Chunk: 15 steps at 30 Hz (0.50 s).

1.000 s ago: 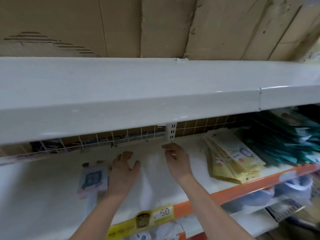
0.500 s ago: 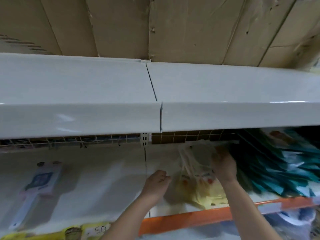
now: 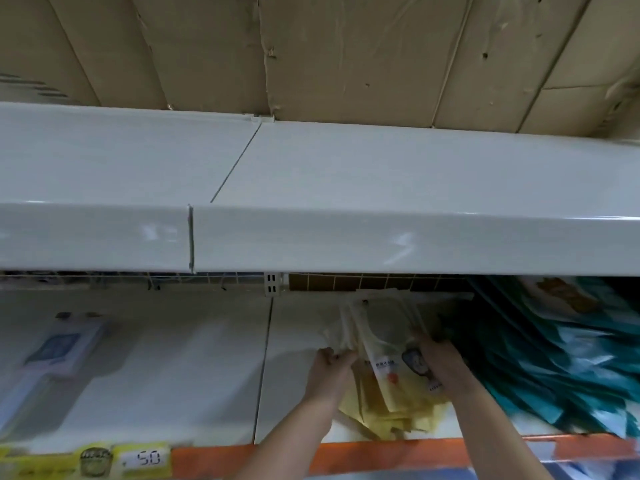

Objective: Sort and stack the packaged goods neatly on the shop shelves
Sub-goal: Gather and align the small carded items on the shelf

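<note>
Stack of yellow-and-white packets (image 3: 388,362): lying on the white lower shelf (image 3: 173,393), held between both hands. Left hand (image 3: 330,370) at the stack's 9 o'clock edge, fingers curled round the packet edges; right hand (image 3: 441,367) at its 3 o'clock edge, fingers folded against the top packet, though whether they clamp it is not clear. Teal packets (image 3: 554,358) lie just beside the stack at 3 o'clock; a lone blue-and-white pack (image 3: 59,351) sits well apart at 9 o'clock.

Price tag (image 3: 147,458) on shelf edge, well left of the left hand (image 3: 330,367): "50". Packet print blurred, unreadable.
</note>
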Available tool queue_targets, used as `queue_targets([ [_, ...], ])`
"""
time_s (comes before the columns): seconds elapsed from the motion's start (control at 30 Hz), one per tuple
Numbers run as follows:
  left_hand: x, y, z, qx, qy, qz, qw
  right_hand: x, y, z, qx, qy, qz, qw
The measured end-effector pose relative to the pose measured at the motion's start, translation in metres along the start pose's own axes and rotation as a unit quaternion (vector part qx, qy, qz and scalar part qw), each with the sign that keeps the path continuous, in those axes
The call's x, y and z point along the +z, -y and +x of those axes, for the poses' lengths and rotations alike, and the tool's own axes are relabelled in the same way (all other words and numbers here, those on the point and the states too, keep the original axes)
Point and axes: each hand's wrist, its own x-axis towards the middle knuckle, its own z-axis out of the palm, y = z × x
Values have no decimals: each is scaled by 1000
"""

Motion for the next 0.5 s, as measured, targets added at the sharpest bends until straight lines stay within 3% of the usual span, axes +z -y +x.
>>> queue_targets([
  [0.07, 7, -1, 0, -28, 15, -37, 999, -1, 6, 1, 70, 63, -30, 995],
  [0.13, 15, 1, 3, -50, 27, -47, 997, 0, 14, -10, 64, 95, -84, 990],
  [0.27, 27, 2, -1, -68, 62, -20, 996, 7, 11, -4, 26, 74, -226, 971],
  [0.5, 29, 8, 6, -92, 61, -123, 986, 3, 8, -3, 12, 94, -148, 984],
])
